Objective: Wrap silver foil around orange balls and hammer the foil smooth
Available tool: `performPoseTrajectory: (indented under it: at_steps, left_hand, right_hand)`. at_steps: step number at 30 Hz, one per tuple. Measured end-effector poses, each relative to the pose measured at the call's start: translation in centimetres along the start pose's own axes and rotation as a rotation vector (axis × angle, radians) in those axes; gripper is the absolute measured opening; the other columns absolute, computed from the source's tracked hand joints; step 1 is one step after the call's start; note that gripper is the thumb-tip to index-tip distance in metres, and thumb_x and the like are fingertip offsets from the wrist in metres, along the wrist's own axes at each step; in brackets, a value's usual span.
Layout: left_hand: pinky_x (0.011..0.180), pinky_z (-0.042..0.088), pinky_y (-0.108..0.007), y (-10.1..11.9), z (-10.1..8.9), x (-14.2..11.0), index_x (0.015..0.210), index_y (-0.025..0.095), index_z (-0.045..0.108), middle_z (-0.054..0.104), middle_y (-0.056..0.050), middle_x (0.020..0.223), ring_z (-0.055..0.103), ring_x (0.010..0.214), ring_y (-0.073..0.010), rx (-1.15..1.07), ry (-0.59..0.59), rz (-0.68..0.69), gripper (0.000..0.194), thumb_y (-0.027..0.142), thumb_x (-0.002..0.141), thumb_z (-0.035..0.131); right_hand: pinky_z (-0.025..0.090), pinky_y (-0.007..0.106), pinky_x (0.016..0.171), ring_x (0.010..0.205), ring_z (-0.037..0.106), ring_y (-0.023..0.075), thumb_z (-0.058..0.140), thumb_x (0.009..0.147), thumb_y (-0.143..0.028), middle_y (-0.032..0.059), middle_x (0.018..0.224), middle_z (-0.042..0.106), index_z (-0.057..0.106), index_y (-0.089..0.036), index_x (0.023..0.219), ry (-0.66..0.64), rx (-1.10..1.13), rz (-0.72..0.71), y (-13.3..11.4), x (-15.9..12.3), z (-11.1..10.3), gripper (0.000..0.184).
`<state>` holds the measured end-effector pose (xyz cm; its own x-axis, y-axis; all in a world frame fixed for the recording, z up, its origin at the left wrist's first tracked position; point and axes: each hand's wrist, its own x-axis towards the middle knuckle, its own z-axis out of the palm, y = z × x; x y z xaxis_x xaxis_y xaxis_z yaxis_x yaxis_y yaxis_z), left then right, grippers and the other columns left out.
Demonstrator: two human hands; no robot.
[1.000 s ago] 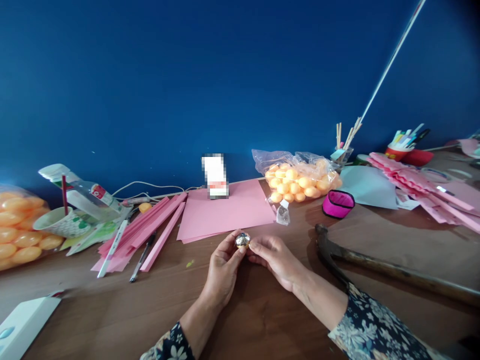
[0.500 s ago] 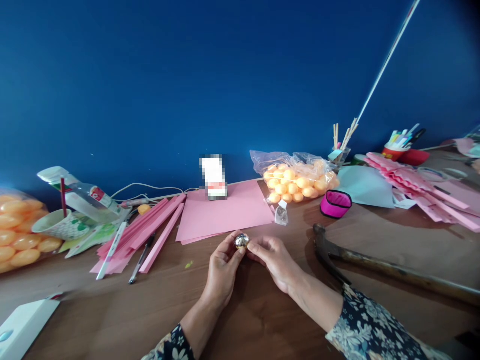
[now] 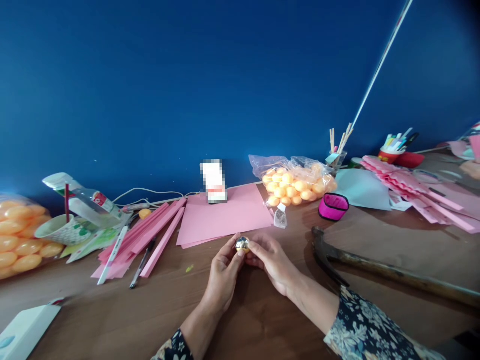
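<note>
A small shiny metallic ball [image 3: 243,243], silver on top and golden below, is pinched between both hands above the brown table [image 3: 123,325]. My left hand [image 3: 223,274] is closed, thumb and fingertips on the ball's left side. From the right, my right hand [image 3: 273,264] is closed too, its thumb and index finger touching the ball; its other fingers are partly hidden. Just beyond the fingertips lie pink paper sheets [image 3: 225,215]. A clawed hammer-like tool with a wooden handle [image 3: 382,270] rests beside my right forearm.
Bags of orange balls stand at the back [image 3: 296,186] and far left [image 3: 18,235]. Pink paper strips [image 3: 150,227], a pen [image 3: 140,267] and a paper cup [image 3: 62,230] lie left. A magenta fabric band [image 3: 333,206] and pink folded paper [image 3: 397,182] lie right. A hand [image 3: 470,169] shows at the right edge.
The view has shifted slightly. Both hands keep hold of the ball in nearly the same place. Another person's hand has appeared at the far right edge.
</note>
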<state>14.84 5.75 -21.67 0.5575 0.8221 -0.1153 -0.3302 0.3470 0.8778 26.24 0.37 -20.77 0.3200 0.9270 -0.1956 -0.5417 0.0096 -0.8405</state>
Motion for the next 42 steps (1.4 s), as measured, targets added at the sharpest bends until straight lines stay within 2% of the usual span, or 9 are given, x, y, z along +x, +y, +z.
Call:
performPoseTrajectory:
  at_steps: [6, 19, 23, 28, 34, 42]
  left_hand:
    - [0.089, 0.044, -0.027, 0.34, 0.13, -0.29, 0.116, 0.019, 0.056, 0.064, -0.008, 0.112, 0.059, 0.100, -0.0161, -0.073, 0.013, -0.021, 0.042, 0.021, 0.075, 0.064]
    - [0.081, 0.048, -0.030, 0.72, 0.12, -0.37, 0.112, 0.017, 0.057, 0.066, -0.009, 0.101, 0.063, 0.086, -0.0170, -0.062, 0.026, -0.028, 0.042, 0.023, 0.072, 0.067]
    - [0.083, 0.047, -0.031, 0.86, 0.13, -0.25, 0.111, 0.016, 0.058, 0.066, -0.009, 0.102, 0.062, 0.090, -0.0178, -0.127, -0.037, -0.050, 0.036, 0.023, 0.076, 0.063]
    - [0.082, 0.049, -0.034, 1.03, 0.17, -0.19, 0.108, 0.013, 0.060, 0.067, -0.010, 0.099, 0.062, 0.091, -0.0214, -0.198, -0.031, -0.065, 0.033, 0.027, 0.078, 0.060]
    - [0.084, 0.048, -0.033, 1.01, 0.27, -0.26, 0.105, 0.014, 0.060, 0.066, -0.009, 0.101, 0.062, 0.090, -0.0192, -0.126, -0.050, -0.063, 0.031, 0.025, 0.076, 0.063]
    - [0.081, 0.050, -0.033, 1.05, 0.30, -0.28, 0.107, 0.014, 0.059, 0.065, -0.010, 0.101, 0.063, 0.087, -0.0195, -0.093, -0.034, -0.045, 0.034, 0.027, 0.075, 0.063]
  right_hand:
    - [0.048, 0.028, 0.068, 0.065, 0.058, 0.0100, 0.070, 0.068, -0.036, -0.0020, 0.075, 0.060, 0.053, -0.018, 0.081, 0.029, -0.019, -0.015, -0.06, -0.10, 0.16, 0.028]
    - [0.048, 0.028, 0.064, 0.065, 0.055, 0.0115, 0.066, 0.072, -0.037, -0.0010, 0.075, 0.057, 0.050, -0.019, 0.082, 0.020, -0.212, -0.136, 0.55, -0.23, 0.32, 0.025]
    - [0.047, 0.025, 0.061, 0.062, 0.053, 0.0096, 0.065, 0.072, -0.038, -0.0014, 0.075, 0.057, 0.052, -0.018, 0.082, 0.043, -0.201, -0.134, 0.47, -0.25, 0.44, 0.026]
    - [0.045, 0.024, 0.057, 0.056, 0.051, 0.0083, 0.068, 0.069, -0.041, -0.0026, 0.071, 0.056, 0.051, -0.018, 0.080, 0.055, -0.165, -0.107, 0.26, -0.22, 0.58, 0.030]
    - [0.045, 0.023, 0.055, 0.056, 0.050, 0.0085, 0.068, 0.068, -0.041, -0.0031, 0.070, 0.055, 0.052, -0.019, 0.078, 0.084, -0.216, -0.106, 0.11, -0.29, 0.70, 0.029]
    - [0.044, 0.022, 0.053, 0.058, 0.050, 0.0092, 0.066, 0.069, -0.041, -0.0030, 0.071, 0.055, 0.051, -0.019, 0.079, 0.038, -0.254, -0.134, 0.21, -0.22, 0.64, 0.028]
